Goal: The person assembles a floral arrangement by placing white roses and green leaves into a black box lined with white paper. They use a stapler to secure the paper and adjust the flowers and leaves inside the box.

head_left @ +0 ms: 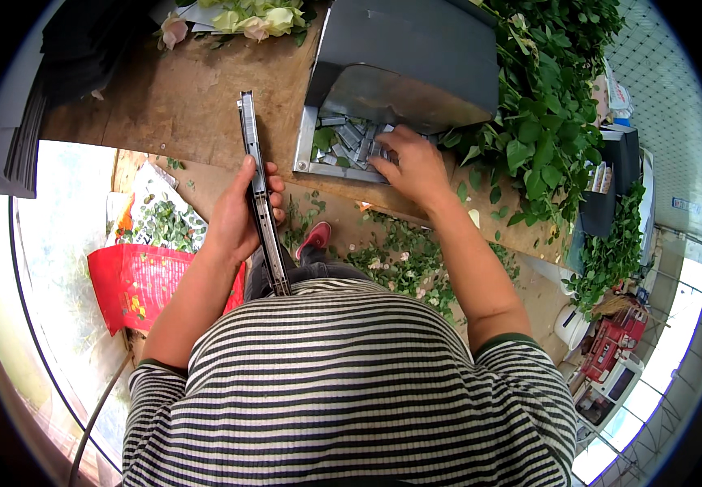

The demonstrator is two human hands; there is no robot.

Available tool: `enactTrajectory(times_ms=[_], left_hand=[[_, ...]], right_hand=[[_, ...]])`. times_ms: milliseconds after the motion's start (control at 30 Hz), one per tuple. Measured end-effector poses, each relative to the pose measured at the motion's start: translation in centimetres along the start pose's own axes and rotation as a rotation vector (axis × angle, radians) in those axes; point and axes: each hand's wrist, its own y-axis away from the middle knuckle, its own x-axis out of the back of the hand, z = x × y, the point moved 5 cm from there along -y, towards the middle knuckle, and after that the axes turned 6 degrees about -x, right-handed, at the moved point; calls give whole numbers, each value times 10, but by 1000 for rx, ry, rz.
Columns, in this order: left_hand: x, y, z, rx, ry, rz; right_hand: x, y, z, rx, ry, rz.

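Left hand [233, 215]: fingers closed round long slim black-and-silver metal tool [261, 201], in front of torso. Right hand [417, 169]: fingers part-bent at small silver metal strips [351, 140], grip unclear. Strips lie inside grey silver-rimmed box [305, 140], at brown wooden desk's [180, 93] front edge; wood surface extends left, green leafy stems [542, 142] crowd right.
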Motion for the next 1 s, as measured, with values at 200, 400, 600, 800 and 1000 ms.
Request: enactTrajectory(times_ms=[200, 400, 600, 800, 1000], left_hand=[[-7, 0, 1, -4, -74, 12], [-3, -1, -2, 9, -52, -7], [-2, 1, -1, -5, -42, 19], [-6, 4, -1, -14, -84, -17], [-13, 6, -6, 5, -60, -57]], right_hand=[[4, 2, -1, 65, 98, 21], [-1, 4, -12, 148, 193, 126], [13, 0, 5, -109, -257, 57], [8, 4, -29, -75, -795, -242], [-33, -2, -89, 116, -940, -451]])
